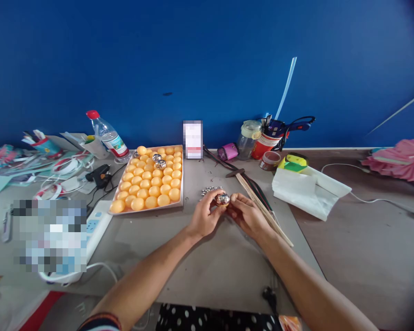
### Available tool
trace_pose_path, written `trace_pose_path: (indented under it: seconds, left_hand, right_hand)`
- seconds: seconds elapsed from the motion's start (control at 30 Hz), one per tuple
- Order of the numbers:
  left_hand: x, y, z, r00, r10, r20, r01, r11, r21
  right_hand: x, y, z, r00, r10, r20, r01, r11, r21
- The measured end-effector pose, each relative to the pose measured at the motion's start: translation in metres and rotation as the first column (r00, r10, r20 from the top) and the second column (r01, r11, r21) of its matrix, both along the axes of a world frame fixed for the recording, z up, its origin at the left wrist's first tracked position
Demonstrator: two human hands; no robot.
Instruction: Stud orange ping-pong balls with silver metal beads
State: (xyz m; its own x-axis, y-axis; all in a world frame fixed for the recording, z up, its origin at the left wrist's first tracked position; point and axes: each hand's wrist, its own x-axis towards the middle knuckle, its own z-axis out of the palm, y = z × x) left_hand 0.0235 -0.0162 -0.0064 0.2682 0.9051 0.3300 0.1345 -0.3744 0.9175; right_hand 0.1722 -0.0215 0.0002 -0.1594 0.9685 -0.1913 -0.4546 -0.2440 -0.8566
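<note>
Between thumb and fingers, my left hand [204, 216] holds a small ball [222, 199] whose upper side is covered in shiny silver pieces, with some orange showing underneath. My right hand [247, 214] is closed in a pinch at the ball's right side; whatever its fingertips hold is too small or hidden to make out. Just behind my left fingers lies a little heap of silver beads [209, 190]. To the left, a shallow box [183, 184] carries rows of plain orange balls [145, 184], and silver-covered balls [160, 164] rest on top of them.
Thin wooden sticks [262, 207] lie right of my hands. Behind stand a phone [192, 140], a clear jar [250, 138] and a red cup [265, 146] of tools. White paper [307, 188] lies at right. A bottle [112, 138], a glue gun [99, 174] and a power strip [98, 225] are at left.
</note>
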Motion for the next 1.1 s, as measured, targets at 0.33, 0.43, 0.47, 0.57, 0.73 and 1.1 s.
trace_pose_path:
  seconds: [0.33,0.43,0.47,0.57,0.73,1.1]
  left_hand:
    - [0.000,0.008,0.000,0.930,-0.001,0.369,0.108,0.957,-0.269]
    - [0.001,0.008,-0.001,0.929,0.005,0.370,0.094,0.964,-0.248]
    - [0.001,0.008,-0.001,0.929,0.007,0.369,0.087,0.967,-0.238]
    - [0.000,0.008,0.000,0.927,-0.006,0.374,0.096,0.970,-0.222]
    - [-0.001,0.008,0.003,0.906,-0.039,0.422,0.145,0.964,-0.222]
    - [-0.003,0.007,0.005,0.932,0.008,0.362,0.067,0.979,-0.194]
  right_hand:
    - [0.006,0.001,-0.016,0.347,-0.384,0.856,-0.284,0.827,0.486]
    - [0.003,-0.003,-0.021,0.172,-0.404,0.898,-0.404,0.803,0.439]
    - [0.002,-0.004,-0.021,0.152,-0.408,0.900,-0.438,0.788,0.432]
    - [0.001,-0.005,-0.022,0.117,-0.413,0.903,-0.504,0.759,0.412]
    - [0.003,-0.005,-0.017,0.126,-0.375,0.919,-0.572,0.729,0.376]
    - [-0.005,-0.009,-0.014,0.203,-0.375,0.904,-0.679,0.611,0.406]
